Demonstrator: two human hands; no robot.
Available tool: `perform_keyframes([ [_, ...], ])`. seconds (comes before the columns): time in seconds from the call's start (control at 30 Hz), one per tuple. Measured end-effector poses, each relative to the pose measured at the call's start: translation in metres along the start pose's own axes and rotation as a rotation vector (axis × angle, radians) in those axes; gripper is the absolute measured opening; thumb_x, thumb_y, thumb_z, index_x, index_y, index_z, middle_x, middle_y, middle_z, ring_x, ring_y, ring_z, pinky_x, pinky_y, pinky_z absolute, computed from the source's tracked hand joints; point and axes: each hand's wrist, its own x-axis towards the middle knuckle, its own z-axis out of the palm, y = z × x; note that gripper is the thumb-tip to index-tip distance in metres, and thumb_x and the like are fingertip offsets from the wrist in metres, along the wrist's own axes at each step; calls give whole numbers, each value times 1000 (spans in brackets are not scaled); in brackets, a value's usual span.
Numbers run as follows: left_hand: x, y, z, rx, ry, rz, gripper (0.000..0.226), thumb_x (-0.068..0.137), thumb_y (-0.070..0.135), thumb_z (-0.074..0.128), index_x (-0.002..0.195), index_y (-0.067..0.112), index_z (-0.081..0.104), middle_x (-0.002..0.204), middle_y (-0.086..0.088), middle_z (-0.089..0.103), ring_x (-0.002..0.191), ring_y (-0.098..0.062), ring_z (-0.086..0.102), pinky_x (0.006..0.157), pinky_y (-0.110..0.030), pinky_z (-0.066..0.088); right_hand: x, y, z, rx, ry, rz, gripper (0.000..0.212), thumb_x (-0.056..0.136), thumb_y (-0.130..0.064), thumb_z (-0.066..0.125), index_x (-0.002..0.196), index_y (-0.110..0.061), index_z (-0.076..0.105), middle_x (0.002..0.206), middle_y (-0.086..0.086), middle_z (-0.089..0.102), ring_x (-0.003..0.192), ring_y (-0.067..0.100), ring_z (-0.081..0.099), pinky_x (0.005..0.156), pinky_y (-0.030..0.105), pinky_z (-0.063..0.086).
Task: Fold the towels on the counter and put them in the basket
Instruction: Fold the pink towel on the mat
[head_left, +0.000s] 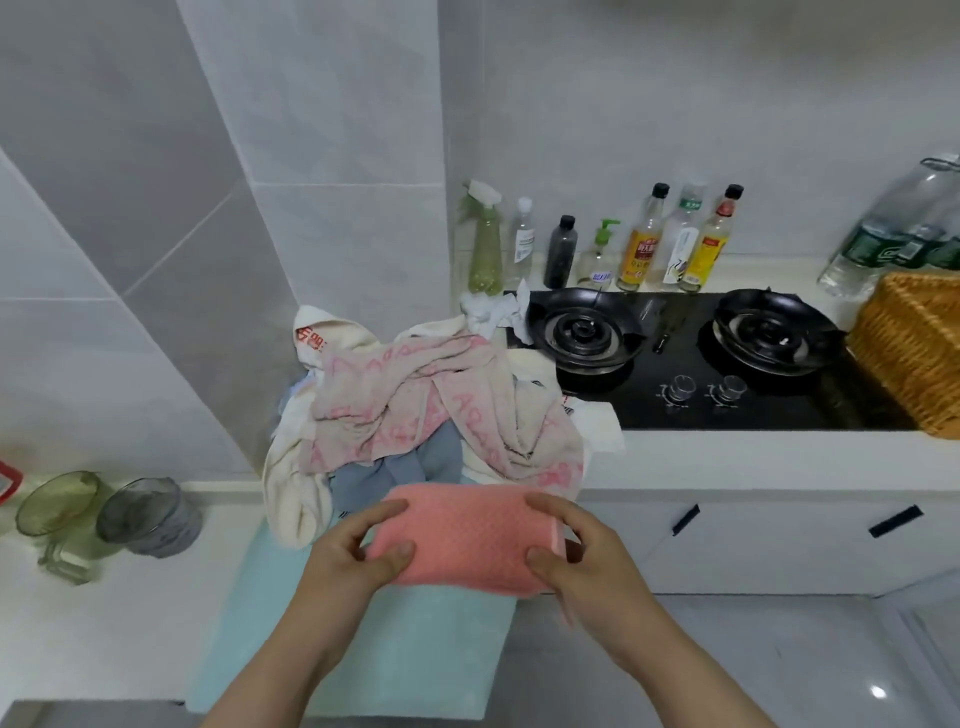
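Note:
A folded pink towel (465, 535) is held in front of me, over a light teal towel (374, 639) spread flat on the counter. My left hand (358, 551) pinches its left edge and my right hand (576, 551) grips its right edge. Behind it lies a heap of unfolded towels: a pink-patterned one (415, 405) on top, a cream one (296, 467) hanging at the left, a grey-blue one (405, 467) underneath. The woven wicker basket (914, 348) stands at the far right, beside the stove.
A black two-burner gas stove (691, 353) sits right of the heap, with several bottles (644, 244) along the wall behind it. Two plastic cups (104, 514) lie on the counter at the left. Large water bottles (893, 228) stand behind the basket.

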Motion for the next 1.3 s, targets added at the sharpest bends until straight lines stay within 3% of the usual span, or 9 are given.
perform_keyframes([
  [0.2,-12,54,94,-15,-109,73,56,46,35,82,102,40,74,125,13,62,111,-10,60,94,-39,53,-17,-11,-99,69,84,-78,49,86,3,65,110,-39,65,121,-14,57,99,11,65,75,22,56],
  [0.37,-18,73,179,-1,-199,149,46,73,-19,71,103,17,71,115,3,65,81,5,67,64,-16,53,-32,-14,-192,82,70,-116,49,85,4,66,112,-36,65,126,-12,55,99,13,64,70,20,54],
  [0.6,-20,87,291,60,-215,254,48,72,-16,75,103,20,73,115,-2,67,86,7,65,66,-11,50,-46,-8,-303,67,117,-104,62,85,10,56,111,-47,64,109,-21,65,108,30,61,85,46,56],
  [0.7,-21,96,330,122,-224,309,52,73,-15,74,99,31,75,111,0,68,78,2,61,65,-15,51,-52,-3,-338,41,159,-118,63,84,8,59,111,-49,65,94,-20,68,114,54,48,91,65,43],
  [0.87,-16,106,380,140,-261,322,49,75,-5,77,105,34,73,103,-1,64,71,-12,54,66,-22,52,-58,-7,-383,89,222,-148,58,88,6,60,115,-45,61,123,-23,57,105,33,62,78,39,59],
  [1.0,-9,109,418,122,-294,311,47,80,-17,66,113,16,66,109,-2,62,63,1,56,61,-13,49,-51,2,-419,78,228,-134,59,87,3,63,119,-46,61,99,-34,65,110,55,50,85,68,45],
  [1.1,5,108,446,113,-302,295,46,79,-18,65,112,14,66,109,-5,62,67,6,59,61,-14,50,-41,3,-449,62,224,-130,58,87,1,64,121,-45,59,105,-30,66,110,54,52,88,65,47],
  [1.2,26,105,481,118,-304,287,48,78,-15,68,110,21,69,114,-5,64,78,7,59,67,-18,52,-25,3,-484,75,231,-129,61,88,2,63,115,-52,56,133,-19,54,112,26,61,92,43,54],
  [1.3,51,103,523,103,-313,271,48,79,-13,69,109,25,69,111,-1,64,79,8,61,69,-17,53,-1,6,-523,56,255,-119,62,87,3,64,117,-51,58,114,-27,63,102,44,59,87,62,49],
])
